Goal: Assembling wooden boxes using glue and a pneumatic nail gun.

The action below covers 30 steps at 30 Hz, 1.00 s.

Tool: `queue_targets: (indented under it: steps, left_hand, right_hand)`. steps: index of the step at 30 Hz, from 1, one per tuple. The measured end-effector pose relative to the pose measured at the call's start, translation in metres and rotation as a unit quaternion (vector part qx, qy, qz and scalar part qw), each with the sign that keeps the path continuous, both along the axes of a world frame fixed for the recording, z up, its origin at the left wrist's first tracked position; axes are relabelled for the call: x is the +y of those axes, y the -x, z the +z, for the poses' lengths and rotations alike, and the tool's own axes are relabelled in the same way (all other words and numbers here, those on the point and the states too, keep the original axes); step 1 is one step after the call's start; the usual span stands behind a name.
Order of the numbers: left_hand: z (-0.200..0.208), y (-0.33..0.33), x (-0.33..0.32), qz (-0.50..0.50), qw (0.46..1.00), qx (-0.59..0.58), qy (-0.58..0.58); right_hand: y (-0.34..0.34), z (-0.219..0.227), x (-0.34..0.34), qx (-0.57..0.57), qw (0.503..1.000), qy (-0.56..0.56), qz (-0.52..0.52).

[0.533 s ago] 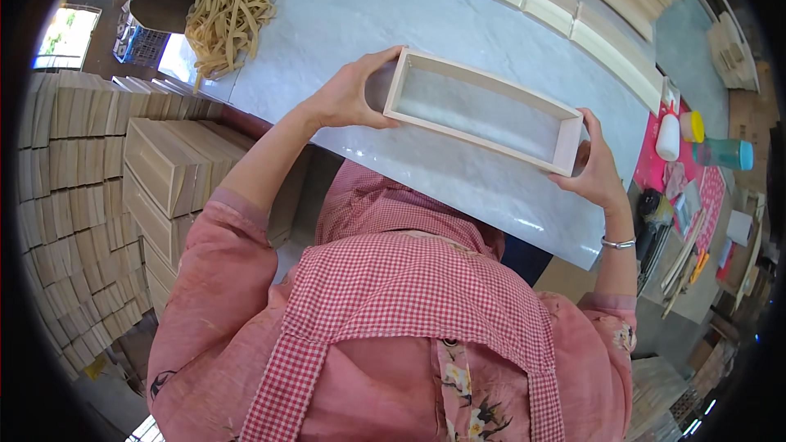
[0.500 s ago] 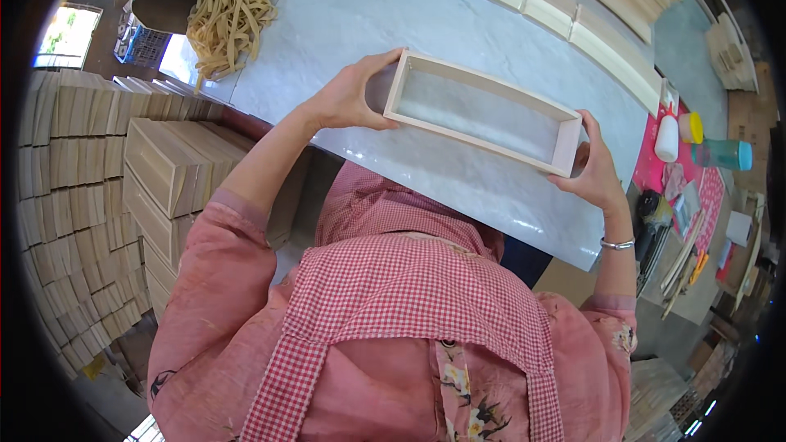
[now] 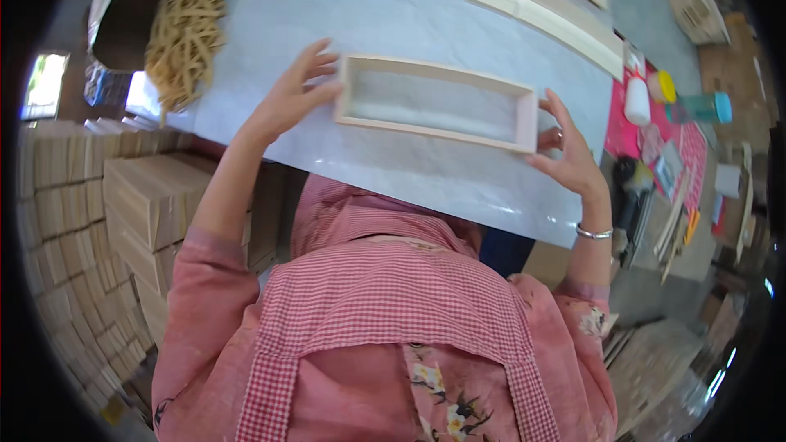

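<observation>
Frame: the narrow rectangular wooden frame (image 3: 434,137) is resting on the marble-patterned tabletop (image 3: 270,20), between both hands.
Left hand (image 3: 288,100): spreading open at its near end, thumb-tip contact unclear.
Right hand (image 3: 573,162): curving loosely open beside the other end, contact unclear.
Progress: four sides are meeting; no panel is filling the opening; remaining work is not showing.
Far edge: pale wooden pieces (image 3: 565,26) are lining up.
Room: stacked cartons (image 3: 155,184) are standing leftward.

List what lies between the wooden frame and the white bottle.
Head view: from wooden frame to white bottle: right hand, then pale tabletop, then pink sheet.
</observation>
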<state>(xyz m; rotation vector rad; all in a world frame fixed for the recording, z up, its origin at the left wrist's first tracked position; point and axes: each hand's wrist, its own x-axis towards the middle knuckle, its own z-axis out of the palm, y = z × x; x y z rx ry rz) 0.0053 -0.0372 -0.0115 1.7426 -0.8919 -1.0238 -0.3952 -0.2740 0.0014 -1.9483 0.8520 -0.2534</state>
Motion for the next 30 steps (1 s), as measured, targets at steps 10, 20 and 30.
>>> queue_targets:
  steps: [10,20,30]
  left_hand:
    - [0.013,0.044,0.008,0.051,0.991,0.117,-0.033]
    - [0.012,0.039,0.011,0.045,0.993,0.105,-0.019]
    - [-0.004,0.057,0.044,0.167,0.985,-0.005,0.043]
  right_hand:
    - [0.011,-0.017,0.009,-0.067,0.972,-0.210,-0.086]
    - [-0.002,-0.006,-0.007,-0.036,0.964,-0.257,-0.060]
    - [0.077,-0.012,-0.146,0.124,0.787,0.469,-0.382]
